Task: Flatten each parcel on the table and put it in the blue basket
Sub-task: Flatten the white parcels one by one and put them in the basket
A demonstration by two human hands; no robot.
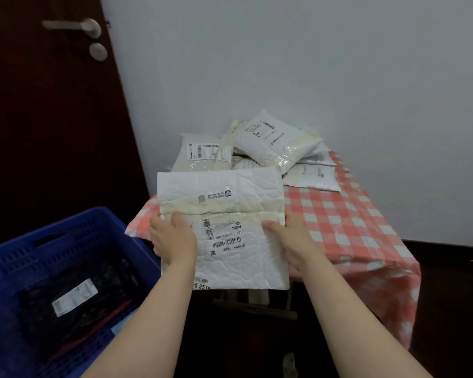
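Fingers of both hands grip a white parcel over the red-checked table, beside white wall

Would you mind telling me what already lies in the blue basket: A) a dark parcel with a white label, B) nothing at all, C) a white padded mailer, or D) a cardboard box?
A: a dark parcel with a white label lies inside the blue basket, while the white padded mailer is held over the table edge in both hands.

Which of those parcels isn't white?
The black plastic parcel with a white label, lying inside the blue basket; those on the table and in both hands are white.
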